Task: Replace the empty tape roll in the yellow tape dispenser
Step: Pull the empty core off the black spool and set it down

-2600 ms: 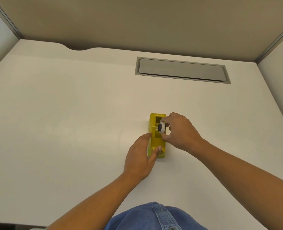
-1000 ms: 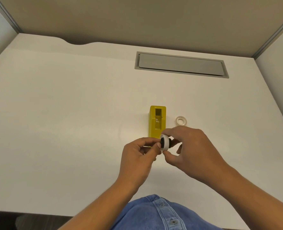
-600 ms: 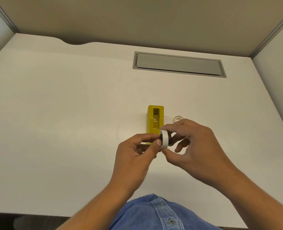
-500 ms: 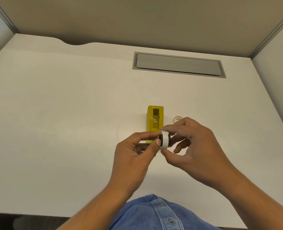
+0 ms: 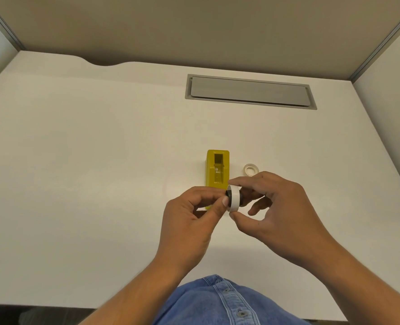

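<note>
The yellow tape dispenser (image 5: 217, 168) lies on the white desk (image 5: 89, 160), its roll bay open and bare. Just in front of it, above the desk, I hold a white tape roll (image 5: 233, 199) on a black hub. My right hand (image 5: 276, 212) pinches the roll's rim between thumb and forefinger. My left hand (image 5: 189, 216) meets it from the left, thumb tip pressed on the roll's edge. A second small whitish tape ring (image 5: 250, 169) lies flat on the desk right of the dispenser. The dispenser's near end is hidden behind my left fingers.
A grey recessed cable hatch (image 5: 249, 92) sits in the desk farther back. Beige partition walls close off the back and both sides. My blue denim shirt (image 5: 217, 301) shows at the desk's near edge.
Both hands lifted the roll on its hub out of the dispenser and drew it toward me. The small ring beside the dispenser came into view. In the last half second the hands barely moved.
</note>
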Motion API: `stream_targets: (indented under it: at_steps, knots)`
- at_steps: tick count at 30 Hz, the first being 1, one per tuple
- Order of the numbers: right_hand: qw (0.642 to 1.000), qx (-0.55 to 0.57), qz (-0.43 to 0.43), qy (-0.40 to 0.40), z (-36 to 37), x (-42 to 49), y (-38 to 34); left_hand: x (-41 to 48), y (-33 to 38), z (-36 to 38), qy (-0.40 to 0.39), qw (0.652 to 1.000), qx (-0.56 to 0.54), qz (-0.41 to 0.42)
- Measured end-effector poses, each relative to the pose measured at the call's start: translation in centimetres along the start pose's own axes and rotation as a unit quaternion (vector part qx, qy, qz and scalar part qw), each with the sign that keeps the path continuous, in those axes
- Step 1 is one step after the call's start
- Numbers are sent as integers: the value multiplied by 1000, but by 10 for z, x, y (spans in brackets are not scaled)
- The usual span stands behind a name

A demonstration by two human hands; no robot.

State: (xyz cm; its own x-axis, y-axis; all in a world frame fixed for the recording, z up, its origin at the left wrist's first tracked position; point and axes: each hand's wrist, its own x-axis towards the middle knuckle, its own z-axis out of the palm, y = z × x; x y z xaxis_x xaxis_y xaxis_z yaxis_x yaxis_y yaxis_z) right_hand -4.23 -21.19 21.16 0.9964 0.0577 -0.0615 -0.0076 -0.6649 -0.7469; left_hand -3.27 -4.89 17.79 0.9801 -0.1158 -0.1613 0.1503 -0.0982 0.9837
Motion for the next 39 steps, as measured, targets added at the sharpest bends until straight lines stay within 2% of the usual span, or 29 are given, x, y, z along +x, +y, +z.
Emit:
stream_targets:
  at_steps: [8,13,17,24,29,39]
  knots:
    - [1000,-22,3,8,2,0,5,4,0,1,-2,996,81,42]
    - [1000,0,5,16,0,0,6,8,-1,-1,-11,996,78,43]
    - [999,23,17,26,-6,1,8,16,-1,-8,13,997,61,39]
    - [993,50,107,19,-8,11,33,23,-1,-12,36,999,18,15]
    - [990,-11,139,11,-4,29,76,24,-6,-8,33,999,13,-28]
    - [981,-106,163,-3,28,63,148,33,-13,-1,36,997,13,-62]
